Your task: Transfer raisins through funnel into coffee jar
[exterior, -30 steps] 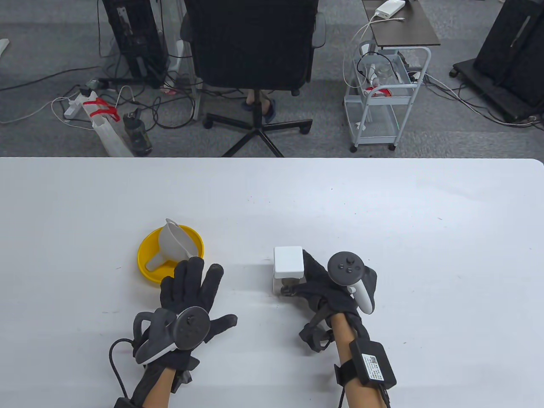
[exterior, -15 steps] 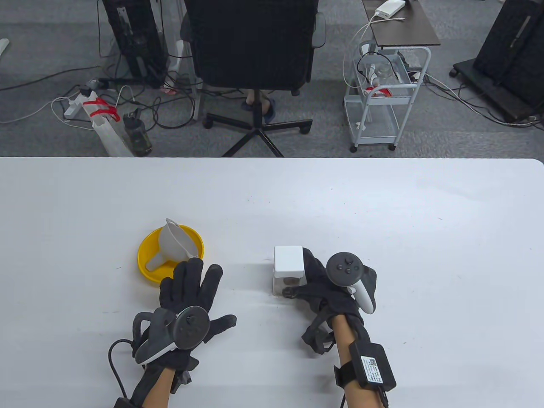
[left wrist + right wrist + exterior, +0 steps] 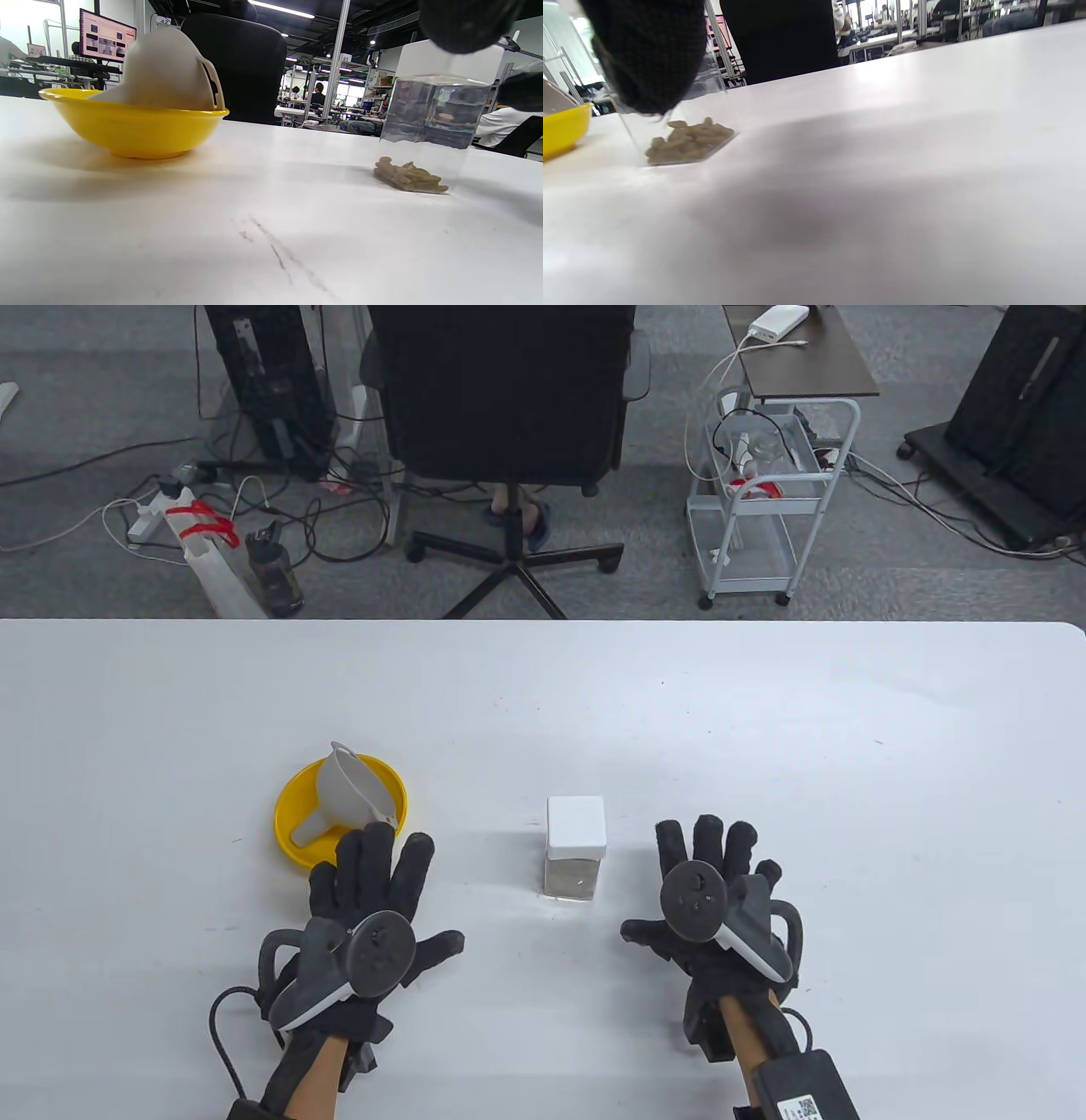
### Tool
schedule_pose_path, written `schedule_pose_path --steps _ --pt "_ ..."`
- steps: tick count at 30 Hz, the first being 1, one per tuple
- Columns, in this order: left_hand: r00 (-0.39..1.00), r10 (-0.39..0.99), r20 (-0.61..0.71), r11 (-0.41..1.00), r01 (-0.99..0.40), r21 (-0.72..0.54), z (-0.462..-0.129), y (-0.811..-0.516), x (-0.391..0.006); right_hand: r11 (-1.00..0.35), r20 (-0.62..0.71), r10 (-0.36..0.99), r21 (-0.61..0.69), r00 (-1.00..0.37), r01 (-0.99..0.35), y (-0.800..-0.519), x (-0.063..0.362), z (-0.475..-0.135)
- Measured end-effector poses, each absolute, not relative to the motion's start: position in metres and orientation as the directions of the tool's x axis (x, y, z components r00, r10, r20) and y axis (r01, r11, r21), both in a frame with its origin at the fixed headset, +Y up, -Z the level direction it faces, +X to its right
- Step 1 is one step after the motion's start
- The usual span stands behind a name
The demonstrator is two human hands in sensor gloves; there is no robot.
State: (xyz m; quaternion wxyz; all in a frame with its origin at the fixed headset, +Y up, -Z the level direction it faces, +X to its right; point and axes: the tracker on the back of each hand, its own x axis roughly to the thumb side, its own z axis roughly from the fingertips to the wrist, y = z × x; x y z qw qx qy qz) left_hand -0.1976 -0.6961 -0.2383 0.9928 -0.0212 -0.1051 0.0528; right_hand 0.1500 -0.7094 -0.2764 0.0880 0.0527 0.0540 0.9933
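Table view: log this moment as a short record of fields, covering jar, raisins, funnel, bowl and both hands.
jar: clear square jar with white lid on, upright between the hands
raisins: small pile at the jar's bottom
funnel: grey funnel lying on its side in the bowl
bowl: yellow bowl, left of the jar
left hand: left hand flat, fingers spread, holds nothing
right hand: right hand flat, apart from the jar

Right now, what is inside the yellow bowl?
A grey funnel lies on its side in the yellow bowl, spout toward the near-left rim. Whether raisins remain beneath it cannot be seen; the funnel covers the bottom.
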Motion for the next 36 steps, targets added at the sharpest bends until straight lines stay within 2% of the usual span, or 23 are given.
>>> schedule_pose_path --steps 4,11,36 --pt "0.978 0.106 0.181 0.994 -0.097 -0.059 -0.239 -0.698 -0.201 -0.994 0.085 0.102 0.057 -0.991 -0.097 -0.714 0.158 -0.272" --pt "0.983 0.095 0.158 0.994 -0.084 -0.073 -0.241 -0.701 -0.203 -0.988 0.052 0.129 0.088 -0.99 -0.124 -0.72 0.163 -0.274" --pt "0.983 0.101 0.155 0.993 -0.09 -0.076 -0.24 -0.703 -0.204 -0.989 0.063 0.121 0.095 -0.991 -0.115 -0.723 0.162 -0.269"
